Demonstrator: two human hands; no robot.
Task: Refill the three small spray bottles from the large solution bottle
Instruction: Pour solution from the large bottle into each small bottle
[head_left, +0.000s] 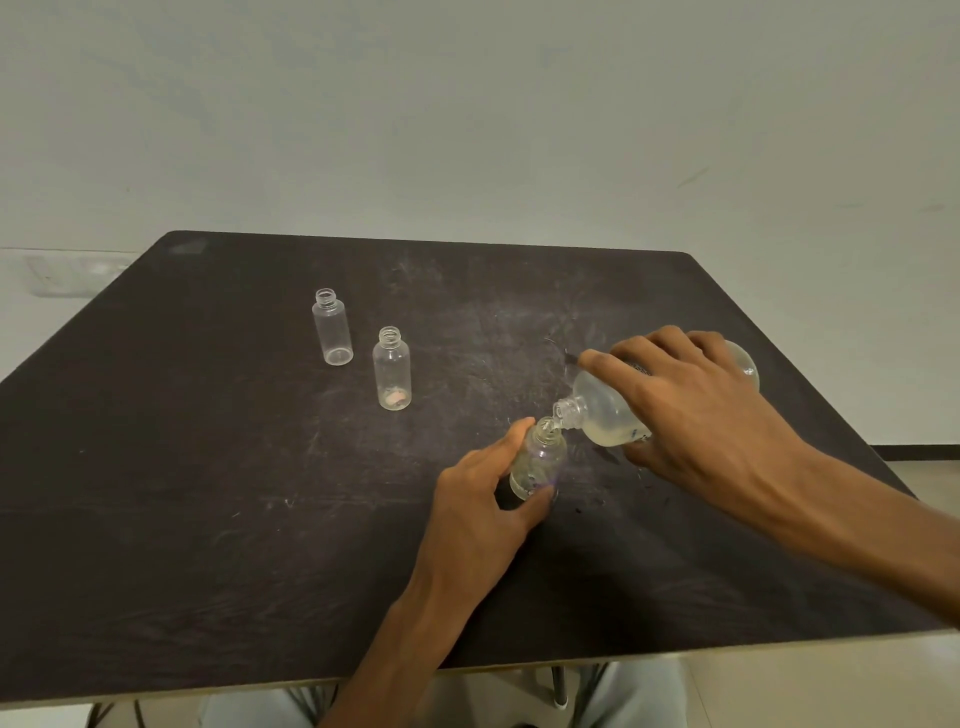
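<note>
right hand (691, 410) grips large bottle (605, 410); left hand (483, 499) grips small bottle (537, 462); two empties (392, 369) apart.

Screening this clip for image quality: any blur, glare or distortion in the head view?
Head view: soft, even light, no harsh glare; wide-angle bending curves the table edges; the hands, left and right, look slightly soft, and so does the small bottle being filled; the two standing bottles are sharper.

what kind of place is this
Probably a plain indoor room set up as a makeshift work spot, not a proper lab: a scuffed dark table on thin metal legs, a bare pale wall, and a wall socket low on the left.
</note>
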